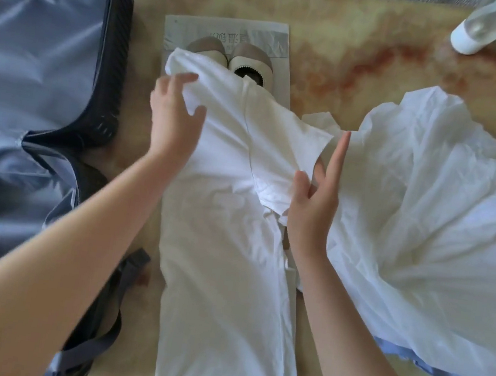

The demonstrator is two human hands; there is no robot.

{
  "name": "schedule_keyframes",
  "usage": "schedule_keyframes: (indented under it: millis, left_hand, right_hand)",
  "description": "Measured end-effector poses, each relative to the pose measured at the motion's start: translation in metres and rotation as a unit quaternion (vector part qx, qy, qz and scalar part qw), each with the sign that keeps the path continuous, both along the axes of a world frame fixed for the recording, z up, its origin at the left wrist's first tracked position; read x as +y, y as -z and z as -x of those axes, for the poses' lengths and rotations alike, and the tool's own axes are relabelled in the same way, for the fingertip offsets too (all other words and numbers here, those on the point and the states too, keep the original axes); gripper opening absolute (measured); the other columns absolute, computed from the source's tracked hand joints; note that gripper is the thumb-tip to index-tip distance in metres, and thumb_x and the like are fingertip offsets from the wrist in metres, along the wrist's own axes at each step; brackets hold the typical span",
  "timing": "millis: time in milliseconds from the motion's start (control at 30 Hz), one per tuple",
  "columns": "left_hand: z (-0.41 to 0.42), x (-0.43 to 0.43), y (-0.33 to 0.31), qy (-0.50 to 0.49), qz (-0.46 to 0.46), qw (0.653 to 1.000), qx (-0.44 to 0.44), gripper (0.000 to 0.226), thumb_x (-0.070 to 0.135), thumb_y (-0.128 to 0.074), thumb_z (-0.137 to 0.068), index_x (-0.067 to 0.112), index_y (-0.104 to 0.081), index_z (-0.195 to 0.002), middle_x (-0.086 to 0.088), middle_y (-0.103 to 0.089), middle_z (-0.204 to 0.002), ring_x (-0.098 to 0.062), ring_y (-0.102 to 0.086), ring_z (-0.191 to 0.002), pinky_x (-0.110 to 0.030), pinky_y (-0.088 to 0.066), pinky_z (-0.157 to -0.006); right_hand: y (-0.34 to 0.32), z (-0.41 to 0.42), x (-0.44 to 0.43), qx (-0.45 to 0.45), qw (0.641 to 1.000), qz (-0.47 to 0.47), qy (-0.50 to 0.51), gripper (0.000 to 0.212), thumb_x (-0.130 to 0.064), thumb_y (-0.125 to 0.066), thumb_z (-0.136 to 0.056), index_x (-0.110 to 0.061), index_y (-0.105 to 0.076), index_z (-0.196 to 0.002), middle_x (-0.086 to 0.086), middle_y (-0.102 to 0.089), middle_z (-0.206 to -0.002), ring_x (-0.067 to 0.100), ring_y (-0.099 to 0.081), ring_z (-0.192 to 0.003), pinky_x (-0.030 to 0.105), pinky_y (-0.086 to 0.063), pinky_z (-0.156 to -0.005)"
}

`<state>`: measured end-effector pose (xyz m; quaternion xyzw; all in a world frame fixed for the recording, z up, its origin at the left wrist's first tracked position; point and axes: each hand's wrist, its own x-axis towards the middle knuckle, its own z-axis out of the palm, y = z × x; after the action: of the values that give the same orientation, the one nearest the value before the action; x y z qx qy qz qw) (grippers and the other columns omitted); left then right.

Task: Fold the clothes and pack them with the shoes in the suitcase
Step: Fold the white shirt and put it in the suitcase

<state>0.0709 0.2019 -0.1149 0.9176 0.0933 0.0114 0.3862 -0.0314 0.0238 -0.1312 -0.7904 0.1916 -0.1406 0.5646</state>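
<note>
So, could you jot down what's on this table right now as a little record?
shirt: white T-shirt lies lengthwise on the table, partly folded
left hand: rests on the shirt's far end
right hand: fingers straight, against the sleeve
shoes: beige pair, partly under the shirt's far end
suitcase: open, at the left
pile: unfolded white clothes at the right
</note>
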Motion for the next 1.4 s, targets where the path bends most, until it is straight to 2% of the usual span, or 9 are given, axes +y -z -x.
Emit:
schedule_keyframes:
  millis: [100, 167, 367, 533, 733, 900, 1000, 1133, 1400]
  left_hand:
    - [0.042, -0.023, 0.005, 0.034, 0.016, 0.999, -0.024, 0.045, 0.006, -0.057, -0.090, 0.015, -0.047, -0.133, -0.006, -0.042, -0.138, -0.019, -0.036, -0.130, -0.013, -0.021, -0.099]
    - [0.065, -0.035, 0.010, 0.059, -0.001, 0.997, -0.040, 0.044, 0.003, -0.056, -0.089, 0.014, -0.049, -0.132, -0.008, -0.043, -0.138, -0.022, -0.037, -0.129, -0.017, -0.022, -0.101]
    - [0.101, -0.062, 0.026, 0.127, -0.030, 0.991, -0.036, 0.039, 0.002, -0.061, -0.086, 0.014, -0.058, -0.123, -0.010, -0.047, -0.132, -0.026, -0.042, -0.121, -0.031, -0.037, -0.101]
    - [0.098, -0.072, 0.043, 0.213, -0.087, 0.971, 0.065, 0.044, 0.008, -0.060, -0.087, 0.020, -0.056, -0.129, -0.003, -0.042, -0.142, -0.025, -0.033, -0.131, -0.037, -0.028, -0.109]
    - [0.086, -0.069, 0.042, 0.237, -0.082, 0.965, 0.076, 0.039, 0.006, -0.057, -0.089, 0.017, -0.060, -0.127, -0.003, -0.046, -0.140, -0.025, -0.035, -0.131, -0.037, -0.027, -0.111]
    - [0.101, -0.073, 0.042, 0.216, -0.078, 0.971, 0.071, 0.035, 0.021, -0.069, -0.082, 0.018, -0.063, -0.117, -0.003, -0.053, -0.122, -0.025, -0.044, -0.116, -0.037, -0.040, -0.097]
    - [0.123, -0.083, 0.044, 0.173, -0.094, 0.977, 0.076, 0.046, 0.036, -0.079, -0.071, 0.016, -0.060, -0.108, -0.004, -0.050, -0.112, -0.023, -0.044, -0.106, -0.033, -0.041, -0.087]
    - [0.140, -0.094, 0.052, 0.131, -0.098, 0.980, 0.113, 0.058, 0.047, -0.081, -0.064, 0.018, -0.053, -0.105, 0.002, -0.049, -0.106, -0.020, -0.042, -0.102, -0.033, -0.041, -0.086]
    - [0.141, -0.112, 0.060, 0.056, 0.004, 0.997, 0.051, 0.009, 0.025, -0.069, -0.082, 0.017, -0.066, -0.084, 0.001, -0.056, -0.092, -0.023, -0.046, -0.094, -0.035, -0.046, -0.075]
  right_hand:
    - [-0.003, 0.017, 0.007, -0.014, 1.000, 0.024, 0.011, 0.077, 0.004, -0.041, -0.096, -0.039, -0.007, -0.150, -0.021, -0.028, -0.150, 0.005, -0.055, -0.117, 0.037, -0.051, -0.095]
    - [0.007, 0.028, 0.005, 0.013, 1.000, 0.019, 0.018, 0.078, 0.004, -0.043, -0.096, -0.038, -0.005, -0.150, -0.006, -0.036, -0.151, -0.002, -0.048, -0.124, 0.031, -0.046, -0.102]
    - [0.041, 0.031, -0.013, 0.156, 0.987, 0.021, 0.042, 0.087, -0.002, -0.048, -0.094, -0.043, 0.008, -0.147, 0.007, -0.042, -0.148, 0.022, -0.049, -0.129, 0.042, -0.046, -0.101]
    - [0.045, 0.029, -0.015, 0.172, 0.982, 0.015, 0.077, 0.063, -0.008, -0.059, -0.089, -0.024, -0.034, -0.144, -0.005, -0.063, -0.122, 0.010, -0.062, -0.109, 0.039, -0.053, -0.088]
    - [0.035, 0.019, -0.027, 0.210, 0.956, 0.194, 0.062, 0.034, -0.019, -0.061, -0.091, -0.015, -0.054, -0.124, 0.000, -0.054, -0.117, 0.016, -0.057, -0.099, 0.027, -0.040, -0.070]
    - [0.037, -0.017, -0.045, 0.233, 0.921, 0.310, -0.030, 0.044, -0.019, -0.064, -0.089, -0.015, -0.050, -0.130, 0.008, -0.044, -0.133, 0.026, -0.045, -0.118, 0.037, -0.044, -0.092]
    - [0.034, -0.034, -0.054, 0.259, 0.875, 0.391, -0.119, 0.031, -0.024, -0.057, -0.093, -0.014, -0.058, -0.122, 0.006, -0.052, -0.124, 0.026, -0.041, -0.119, 0.032, -0.035, -0.096]
    - [0.026, -0.041, -0.063, 0.236, 0.882, 0.385, -0.134, 0.017, -0.023, -0.059, -0.092, -0.014, -0.062, -0.107, 0.003, -0.065, -0.105, 0.024, -0.048, -0.107, 0.027, -0.032, -0.082]
    - [0.005, -0.050, -0.071, 0.228, 0.897, 0.344, -0.160, 0.013, -0.016, -0.055, -0.095, -0.013, -0.056, -0.108, 0.002, -0.065, -0.103, 0.024, -0.059, -0.097, 0.027, -0.032, -0.068]
